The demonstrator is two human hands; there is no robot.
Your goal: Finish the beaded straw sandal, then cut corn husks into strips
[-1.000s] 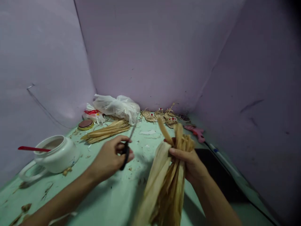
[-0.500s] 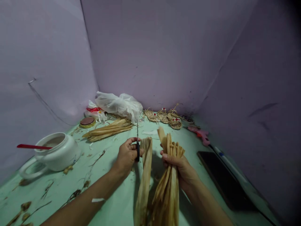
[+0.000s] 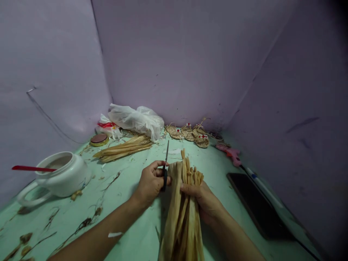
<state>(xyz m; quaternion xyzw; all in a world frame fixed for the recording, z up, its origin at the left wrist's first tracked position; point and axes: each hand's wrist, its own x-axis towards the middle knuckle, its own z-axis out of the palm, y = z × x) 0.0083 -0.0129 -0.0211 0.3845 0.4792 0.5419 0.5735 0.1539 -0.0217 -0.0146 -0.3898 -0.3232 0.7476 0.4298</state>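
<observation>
My left hand [image 3: 150,183] is closed around black-handled scissors [image 3: 165,177], whose blades point away from me and look shut. Its fingertips also reach the top of a wide, pale dried leaf strip [image 3: 174,203]. That strip lies against the left side of a bundle of dried leaf strips [image 3: 192,214]. My right hand [image 3: 202,199] grips the bundle near its upper end, thumb across the front. Narrow ends poke up above the thumb, and the long lower part hangs toward me out of the frame.
A white pot-shaped mug [image 3: 63,177] with a red stick stands left. Behind are more dried strips [image 3: 125,148], a plastic bag [image 3: 138,121], a round tin [image 3: 99,139] and woven pieces with red beads [image 3: 201,140]. A pink glue gun [image 3: 231,154] and a dark phone-like slab [image 3: 258,204] lie right.
The wide strip and the bundle, apart before, now sit together. My right hand has moved left with the bundle, while the scissors have shifted slightly right and tilted.
</observation>
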